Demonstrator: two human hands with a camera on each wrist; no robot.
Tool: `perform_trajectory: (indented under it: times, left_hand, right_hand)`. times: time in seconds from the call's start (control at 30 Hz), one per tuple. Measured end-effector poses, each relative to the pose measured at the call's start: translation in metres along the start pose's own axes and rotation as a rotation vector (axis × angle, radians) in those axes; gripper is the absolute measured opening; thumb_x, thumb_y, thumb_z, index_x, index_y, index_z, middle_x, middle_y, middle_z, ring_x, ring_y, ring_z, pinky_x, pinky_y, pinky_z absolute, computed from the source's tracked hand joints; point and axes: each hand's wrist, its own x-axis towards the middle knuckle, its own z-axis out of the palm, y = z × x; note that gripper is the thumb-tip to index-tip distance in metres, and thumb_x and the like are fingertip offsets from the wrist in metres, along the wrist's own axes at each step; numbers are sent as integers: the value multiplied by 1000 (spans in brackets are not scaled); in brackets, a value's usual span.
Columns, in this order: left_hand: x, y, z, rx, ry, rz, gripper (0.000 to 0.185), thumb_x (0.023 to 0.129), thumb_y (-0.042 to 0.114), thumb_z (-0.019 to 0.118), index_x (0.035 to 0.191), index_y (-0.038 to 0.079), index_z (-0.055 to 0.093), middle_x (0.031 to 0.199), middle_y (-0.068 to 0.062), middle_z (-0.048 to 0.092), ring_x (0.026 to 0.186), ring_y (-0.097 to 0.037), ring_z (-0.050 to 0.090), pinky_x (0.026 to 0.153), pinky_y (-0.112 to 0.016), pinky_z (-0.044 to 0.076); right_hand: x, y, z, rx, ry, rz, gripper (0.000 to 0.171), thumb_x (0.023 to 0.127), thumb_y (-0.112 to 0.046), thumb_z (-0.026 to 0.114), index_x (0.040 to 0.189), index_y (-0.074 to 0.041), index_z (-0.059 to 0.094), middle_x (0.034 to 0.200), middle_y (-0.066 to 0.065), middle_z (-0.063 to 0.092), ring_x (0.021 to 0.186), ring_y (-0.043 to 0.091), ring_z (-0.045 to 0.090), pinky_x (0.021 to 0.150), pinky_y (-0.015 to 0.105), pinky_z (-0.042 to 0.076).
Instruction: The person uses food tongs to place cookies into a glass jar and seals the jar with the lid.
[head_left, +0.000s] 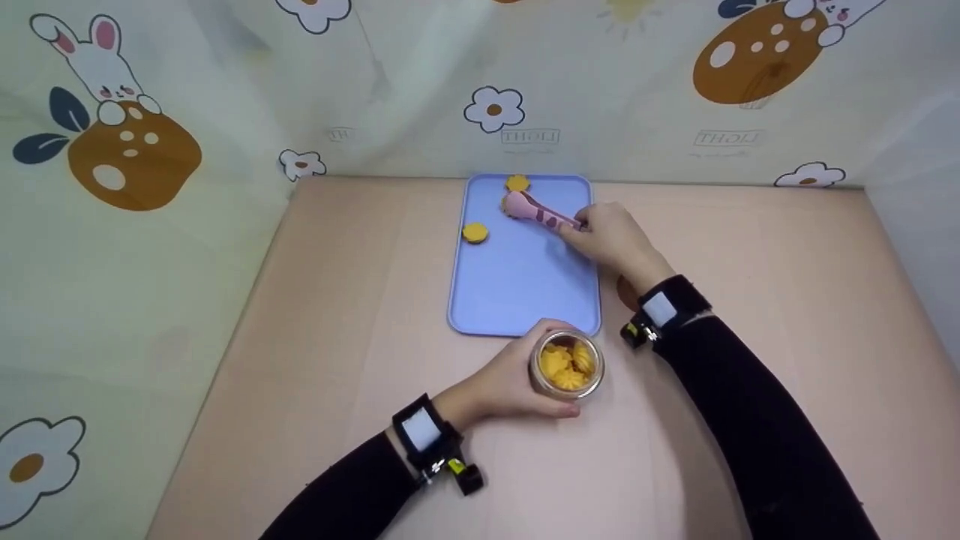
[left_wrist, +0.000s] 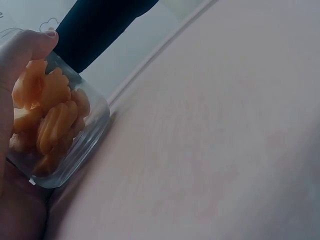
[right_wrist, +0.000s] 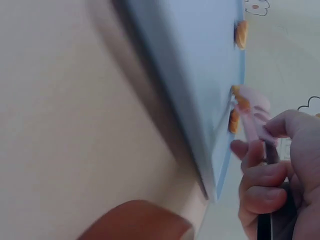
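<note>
My left hand (head_left: pixel 519 377) grips a small glass jar (head_left: pixel 568 365) of orange flower-shaped biscuits, standing on the table just in front of the blue tray (head_left: pixel 525 285). In the left wrist view the jar (left_wrist: pixel 60 125) sits in the palm with the thumb (left_wrist: pixel 27 45) over its rim. My right hand (head_left: pixel 600 232) holds pink tongs (head_left: pixel 536 210) whose tips lie at the tray's far end over a biscuit (head_left: pixel 508 204). Two more biscuits lie on the tray, one (head_left: pixel 475 232) at the left and one (head_left: pixel 517 182) at the far edge. The right wrist view shows the tongs (right_wrist: pixel 252 107) and the fingers (right_wrist: pixel 260 175) around them.
A brown round lid (head_left: pixel 626 291) lies on the table beside the tray, under my right wrist; it shows as the brown lid (right_wrist: pixel 135 220) in the right wrist view. Patterned cloth walls (head_left: pixel 150 150) close in the beige table (head_left: pixel 337 315) on three sides.
</note>
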Motion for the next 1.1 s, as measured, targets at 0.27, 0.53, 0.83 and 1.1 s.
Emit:
perform_trajectory:
  times: [0.27,0.53,0.83,1.1]
  left_hand:
    - [0,-1,0,4,5,10,96,74,19,103,152,21,47,147,7,61,137,-14,58,124,-37,41]
    - [-1,0,-1,0,9,-14,97,75,22,103,153,18,46,147,7,60,136,-13,57,124,-36,41]
    - [-1,2,-2,1,7,-32,96,74,24,103,152,26,47,148,9,60,137,-14,57,124,-37,43]
    - [-1,2,1,-24,0,-34,96,75,23,102,152,27,46,148,10,60,138,-14,57,123,-38,43]
  right_hand:
    - [-8,1,-6,6,52,-55,36,104,-34,68,96,-1,80,76,9,66,66,21,54,56,32,40]
    - [-26,3,-20,33,58,-64,36,104,-35,67,91,-4,76,71,8,62,68,25,55,60,36,42]
    - [-65,4,-51,21,62,-127,37,105,-37,65,93,-4,76,71,7,60,69,25,53,61,38,40]
    - [-103,-8,-86,66,259,-372,19,101,-21,71,89,-7,77,67,-1,55,60,17,47,53,25,33]
